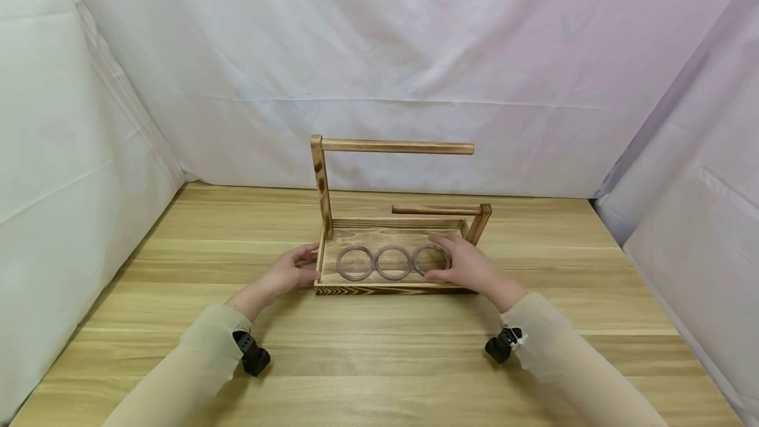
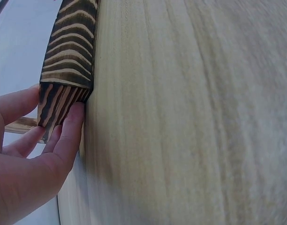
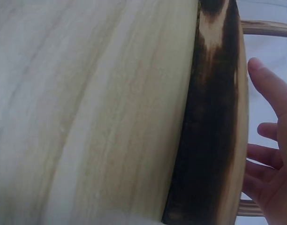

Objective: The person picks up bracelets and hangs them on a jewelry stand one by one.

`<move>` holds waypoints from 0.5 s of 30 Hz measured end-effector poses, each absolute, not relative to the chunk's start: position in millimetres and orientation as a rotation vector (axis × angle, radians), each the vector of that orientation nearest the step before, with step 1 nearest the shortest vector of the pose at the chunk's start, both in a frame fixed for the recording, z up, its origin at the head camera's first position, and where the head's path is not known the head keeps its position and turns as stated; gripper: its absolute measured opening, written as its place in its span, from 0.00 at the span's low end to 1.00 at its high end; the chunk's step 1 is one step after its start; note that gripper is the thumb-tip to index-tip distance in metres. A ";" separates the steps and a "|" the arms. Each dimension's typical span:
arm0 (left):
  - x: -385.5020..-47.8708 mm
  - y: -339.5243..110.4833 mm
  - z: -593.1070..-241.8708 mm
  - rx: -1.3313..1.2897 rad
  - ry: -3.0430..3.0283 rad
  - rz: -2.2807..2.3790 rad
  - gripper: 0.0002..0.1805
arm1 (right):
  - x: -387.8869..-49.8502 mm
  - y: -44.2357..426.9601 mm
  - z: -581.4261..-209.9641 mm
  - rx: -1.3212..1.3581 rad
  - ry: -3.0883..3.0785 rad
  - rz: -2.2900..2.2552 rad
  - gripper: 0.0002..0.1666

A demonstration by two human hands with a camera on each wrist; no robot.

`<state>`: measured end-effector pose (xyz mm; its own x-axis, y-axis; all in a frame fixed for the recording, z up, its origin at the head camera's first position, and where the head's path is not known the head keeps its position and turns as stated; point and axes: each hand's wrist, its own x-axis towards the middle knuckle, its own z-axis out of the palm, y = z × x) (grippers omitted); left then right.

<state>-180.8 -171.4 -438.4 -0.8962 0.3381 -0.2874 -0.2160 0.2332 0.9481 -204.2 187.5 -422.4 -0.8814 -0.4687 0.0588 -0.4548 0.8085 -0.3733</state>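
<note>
A wooden rack (image 1: pixel 394 290) has a shallow tray base, a tall left post with a long bar (image 1: pixel 397 145) and a short right post with a lower bar (image 1: pixel 435 209). Three brownish rings lie in a row in the tray: left (image 1: pixel 338 265), middle (image 1: pixel 393 277) and right (image 1: pixel 420 269). My left hand (image 1: pixel 290 272) holds the tray's left end, thumb at the rim and fingers against the end wall (image 2: pixel 59 103). Over the right ring, my right hand (image 1: pixel 465 265) has thumb and fingers spread; contact with the ring cannot be made out.
The rack stands on a light wood-grain table (image 1: pixel 379 361). White cloth (image 1: pixel 379 64) hangs behind it and on both sides. Each wrist carries a small black camera, one at the left (image 1: pixel 253 354) and one at the right (image 1: pixel 503 344).
</note>
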 end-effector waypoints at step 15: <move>-181.8 -171.0 -440.7 0.082 2.083 1.705 0.38 | -213.2 177.1 -435.8 -0.792 2.913 -0.484 0.47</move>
<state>-181.8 -171.0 -440.7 -0.8993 0.3192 -0.2988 -0.2298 0.2363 0.9441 -213.2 177.1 -435.8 -0.8625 -0.5060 0.0012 -0.4792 0.8161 -0.3231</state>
